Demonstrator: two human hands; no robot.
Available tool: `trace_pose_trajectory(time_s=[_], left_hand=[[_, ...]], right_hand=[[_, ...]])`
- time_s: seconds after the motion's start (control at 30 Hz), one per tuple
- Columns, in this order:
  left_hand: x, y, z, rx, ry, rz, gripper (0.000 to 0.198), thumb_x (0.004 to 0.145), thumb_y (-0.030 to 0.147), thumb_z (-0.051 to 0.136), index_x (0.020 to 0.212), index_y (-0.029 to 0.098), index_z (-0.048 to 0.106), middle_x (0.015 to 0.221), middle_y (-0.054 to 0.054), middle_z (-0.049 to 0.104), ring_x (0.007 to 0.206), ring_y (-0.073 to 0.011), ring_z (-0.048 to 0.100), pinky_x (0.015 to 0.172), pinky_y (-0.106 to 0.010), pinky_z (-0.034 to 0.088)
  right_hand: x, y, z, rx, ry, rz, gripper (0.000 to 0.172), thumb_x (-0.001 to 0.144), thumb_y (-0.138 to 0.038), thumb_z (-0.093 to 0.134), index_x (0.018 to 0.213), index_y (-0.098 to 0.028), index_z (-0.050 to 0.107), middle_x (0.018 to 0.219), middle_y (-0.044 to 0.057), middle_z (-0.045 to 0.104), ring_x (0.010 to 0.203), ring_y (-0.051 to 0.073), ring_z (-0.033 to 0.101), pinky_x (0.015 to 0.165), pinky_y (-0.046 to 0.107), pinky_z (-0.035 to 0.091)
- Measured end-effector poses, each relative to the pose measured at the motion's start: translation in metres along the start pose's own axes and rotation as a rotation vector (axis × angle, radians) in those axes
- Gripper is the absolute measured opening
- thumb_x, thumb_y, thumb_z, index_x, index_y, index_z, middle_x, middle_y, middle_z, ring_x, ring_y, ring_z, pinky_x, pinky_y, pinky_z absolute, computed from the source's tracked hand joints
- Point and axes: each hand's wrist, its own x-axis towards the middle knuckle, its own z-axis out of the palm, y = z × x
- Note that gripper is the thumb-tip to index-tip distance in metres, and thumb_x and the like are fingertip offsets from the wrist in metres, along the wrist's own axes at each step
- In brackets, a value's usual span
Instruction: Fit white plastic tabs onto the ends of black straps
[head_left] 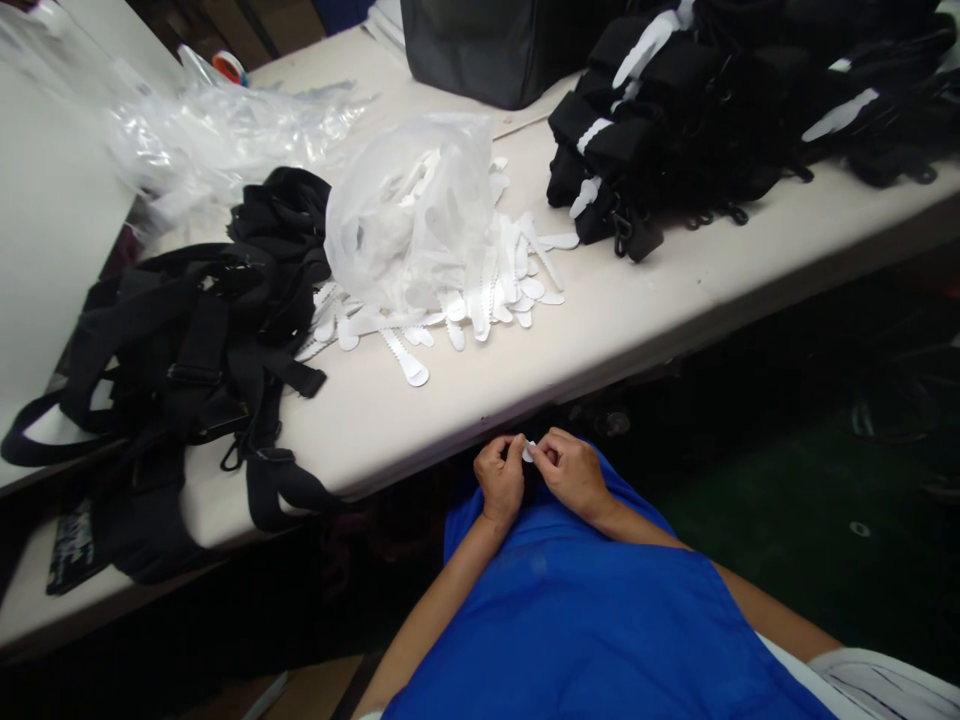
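Close to my lap, just off the table's front edge, my left hand (502, 474) and my right hand (568, 468) meet with fingers pinched. Between their fingertips shows a small piece of a white plastic strip (528, 452); most of it is hidden by the fingers. Beyond them on the table lies a loose heap of similar white strips (486, 290) with toothed edges and rounded ends. One strip (406, 358) sticks out toward the front. A translucent plastic bag (412, 220) with more white pieces inside rests on the heap.
Tangled black straps (202, 340) with buckles cover the table's left side, some hanging over the edge. Folded black strap bundles (660, 130), several wrapped with white strips, are piled at the right. Behind stand a black bag (472, 50), clear plastic wrapping (225, 130) and a tape roll (229, 68).
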Motion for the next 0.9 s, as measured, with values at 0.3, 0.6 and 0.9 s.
trace_pose_trajectory(time_s=[0.3,0.6,0.9], left_hand=[[-0.002,0.011,-0.008,0.024,-0.073,0.183,0.024,0.088,0.036,0.058,0.079,0.02,0.073,0.082,-0.008,0.071,0.079,-0.0193,0.065,0.079,-0.031,0.05],[0.012,-0.002,-0.001,-0.144,0.02,-0.221,0.04,0.086,0.047,0.054,0.077,0.012,0.071,0.067,-0.006,0.071,0.063,-0.0188,0.065,0.061,-0.029,0.053],[0.011,0.032,0.007,-0.269,-0.129,-0.273,0.042,0.066,0.066,0.067,0.067,0.025,0.071,0.065,-0.001,0.07,0.065,-0.0217,0.063,0.063,-0.029,0.052]], right_hand=[[0.0,0.023,0.008,0.348,-0.045,0.21,0.041,0.083,-0.054,0.06,0.061,-0.019,0.06,0.056,-0.002,0.052,0.054,0.014,0.045,0.05,0.026,0.034],[0.003,0.025,0.008,0.365,-0.07,0.2,0.035,0.082,-0.048,0.062,0.063,-0.02,0.061,0.061,-0.001,0.055,0.058,0.014,0.049,0.054,0.026,0.037],[-0.008,0.034,-0.02,0.751,-0.048,0.295,0.054,0.071,-0.067,0.069,0.104,-0.024,0.064,0.095,0.005,0.07,0.097,0.027,0.065,0.084,0.036,0.051]])
